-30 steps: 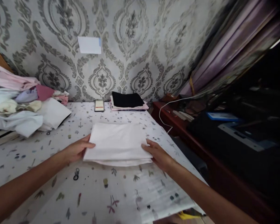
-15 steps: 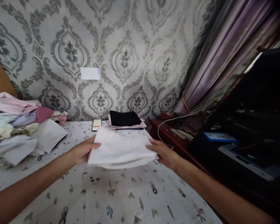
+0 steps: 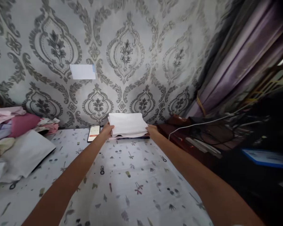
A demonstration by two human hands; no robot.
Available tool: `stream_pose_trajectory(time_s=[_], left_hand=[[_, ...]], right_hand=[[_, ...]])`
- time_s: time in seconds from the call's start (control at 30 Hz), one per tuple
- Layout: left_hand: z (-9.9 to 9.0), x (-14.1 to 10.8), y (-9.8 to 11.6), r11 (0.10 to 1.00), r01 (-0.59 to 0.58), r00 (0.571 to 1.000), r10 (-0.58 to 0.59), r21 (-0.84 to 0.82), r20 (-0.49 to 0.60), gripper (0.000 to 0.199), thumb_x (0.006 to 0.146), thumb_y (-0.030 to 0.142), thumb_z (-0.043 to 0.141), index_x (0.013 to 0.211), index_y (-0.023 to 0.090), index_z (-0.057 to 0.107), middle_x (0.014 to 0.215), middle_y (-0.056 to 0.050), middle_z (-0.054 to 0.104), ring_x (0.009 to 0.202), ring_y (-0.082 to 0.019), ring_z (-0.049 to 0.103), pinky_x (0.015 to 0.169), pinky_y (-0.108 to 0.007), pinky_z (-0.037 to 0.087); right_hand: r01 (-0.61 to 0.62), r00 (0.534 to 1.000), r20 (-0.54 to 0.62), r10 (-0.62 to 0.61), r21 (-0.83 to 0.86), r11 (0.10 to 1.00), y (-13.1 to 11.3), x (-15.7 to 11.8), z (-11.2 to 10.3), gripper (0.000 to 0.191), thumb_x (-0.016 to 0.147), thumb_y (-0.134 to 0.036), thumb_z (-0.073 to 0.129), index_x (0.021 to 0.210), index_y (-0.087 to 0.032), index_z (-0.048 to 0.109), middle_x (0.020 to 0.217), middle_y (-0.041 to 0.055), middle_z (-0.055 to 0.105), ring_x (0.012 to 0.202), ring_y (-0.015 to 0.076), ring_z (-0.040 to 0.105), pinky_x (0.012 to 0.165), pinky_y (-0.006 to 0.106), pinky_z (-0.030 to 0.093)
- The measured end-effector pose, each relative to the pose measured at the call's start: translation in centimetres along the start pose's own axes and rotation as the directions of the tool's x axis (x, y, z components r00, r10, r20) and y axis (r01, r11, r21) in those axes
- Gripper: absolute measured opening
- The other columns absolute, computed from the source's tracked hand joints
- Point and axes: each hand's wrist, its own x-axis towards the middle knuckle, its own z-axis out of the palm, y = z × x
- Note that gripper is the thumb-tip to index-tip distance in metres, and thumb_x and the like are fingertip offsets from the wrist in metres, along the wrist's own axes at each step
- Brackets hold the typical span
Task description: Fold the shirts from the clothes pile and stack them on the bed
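A folded white cloth (image 3: 128, 125) lies over the stack of folded clothes (image 3: 132, 137) by the wall. My left hand (image 3: 107, 130) grips its left edge, thumb on top. At the right edge, the fingers of my right hand (image 3: 152, 130) are closed on the same cloth. Of the stack, only thin pink and dark layers show below the white one; the black piece is covered. What kind of garment the white cloth is, I cannot tell. A phone (image 3: 93, 133) with a lit screen lies just left of my left hand.
A heap of loose clothes (image 3: 21, 131) fills the left side of the patterned sheet (image 3: 122, 188). On the right stands a dark red wooden surface (image 3: 176, 138) with a white cable (image 3: 198, 125) and a blue-edged item (image 3: 269, 158). A patterned wall (image 3: 124, 91) closes off the back.
Both hands have carried the white cloth away from me, from above the sheet onto the stack, covering the black piece. The camera view has moved closer to the wall.
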Motion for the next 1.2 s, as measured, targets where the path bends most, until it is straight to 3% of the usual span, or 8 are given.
stream_pose_trajectory(time_s=[0.13,0.3,0.47,0.6,0.73,0.93,1.07,1.2], left_hand=[[-1.1,1.5,-1.0,1.0,0.002,1.0,-0.002,0.022,-0.025,0.07,0.065,-0.002,0.064,0.129,0.024,0.052,0.103,-0.005,0.074,0.084,-0.02,0.073,0.07,-0.029,0.061],[-1.4,1.7,-0.4,0.998,0.005,0.998,-0.001,0.057,-0.067,0.064,0.063,-0.002,0.066,0.122,0.02,0.053,0.097,-0.005,0.071,0.079,-0.019,0.07,0.065,-0.026,0.057],[-2.5,-0.7,-1.2,0.999,-0.004,0.993,0.009,0.042,-0.118,0.061,0.067,0.002,0.067,0.122,0.022,0.048,0.092,-0.002,0.068,0.068,-0.016,0.067,0.057,-0.024,0.055],[-4.2,-4.3,-1.9,0.998,0.033,0.998,-0.036,-0.048,-0.059,0.048,0.072,0.007,0.068,0.114,0.019,0.049,0.088,-0.004,0.07,0.07,-0.018,0.071,0.059,-0.027,0.058],[-5.2,-6.1,-1.7,0.99,0.097,0.995,-0.095,-0.103,0.023,0.031,0.073,0.008,0.07,0.096,0.017,0.052,0.083,-0.007,0.071,0.078,-0.022,0.075,0.064,-0.029,0.06],[-4.1,-5.0,-0.3,0.995,0.092,0.996,-0.091,-0.036,0.019,0.013,0.087,0.024,0.066,0.083,0.016,0.056,0.07,-0.003,0.065,0.06,-0.017,0.069,0.056,-0.026,0.057],[-3.2,-3.9,0.8,0.996,0.061,0.998,-0.06,0.072,-0.016,0.021,0.084,0.031,0.073,0.089,0.017,0.059,0.067,-0.002,0.065,0.055,-0.018,0.068,0.053,-0.026,0.055],[-2.2,-2.9,1.8,0.983,0.068,0.997,-0.063,0.172,-0.034,0.025,0.081,0.032,0.076,0.094,0.018,0.061,0.062,0.0,0.061,0.051,-0.018,0.068,0.045,-0.022,0.049]], right_hand=[[-0.056,0.996,-0.081,0.041,-0.187,0.981,1.9,0.7,-0.6,0.035,0.097,-0.036,0.061,0.126,-0.016,0.059,0.121,0.009,0.063,0.1,0.0204,0.065,0.084,0.041,0.058],[0.122,0.974,-0.111,-0.196,-0.472,0.873,0.2,-0.7,-0.9,0.028,0.087,-0.022,0.067,0.113,-0.013,0.068,0.118,0.0145,0.066,0.112,0.0316,0.06,0.094,0.046,0.05],[0.47,0.86,0.164,-0.483,-0.623,0.625,-2.8,-1.5,5.8,0.04,0.089,-0.032,0.064,0.127,-0.023,0.066,0.149,0.0113,0.05,0.142,0.0337,0.034,0.118,0.049,0.022],[0.553,0.825,0.434,-0.362,-0.749,0.365,-2.7,-1.3,11.5,0.05,0.101,-0.047,0.042,0.147,-0.029,0.049,0.157,0.0096,0.042,0.145,0.0321,0.031,0.116,0.055,0.02],[0.552,0.833,0.482,-0.271,-0.753,0.358,-1.7,-0.9,12.9,0.049,0.103,-0.049,0.037,0.145,-0.027,0.052,0.145,0.0091,0.056,0.135,0.0293,0.046,0.113,0.05,0.026],[0.429,0.889,0.282,-0.361,-0.786,0.444,-2.7,-1.0,10.6,0.045,0.104,-0.039,0.037,0.143,-0.023,0.052,0.145,0.0098,0.056,0.135,0.0245,0.046,0.114,0.041,0.028],[0.171,0.944,-0.028,-0.328,-0.81,0.561,-3.3,-0.4,5.2,0.046,0.098,-0.032,0.05,0.14,-0.012,0.052,0.145,0.0219,0.049,0.137,0.035,0.042,0.112,0.052,0.032],[-0.013,0.981,-0.143,-0.132,-0.724,0.69,-2.3,0.7,0.1,0.035,0.089,-0.031,0.067,0.116,-0.008,0.065,0.124,0.021,0.063,0.114,0.0332,0.062,0.091,0.047,0.052]])
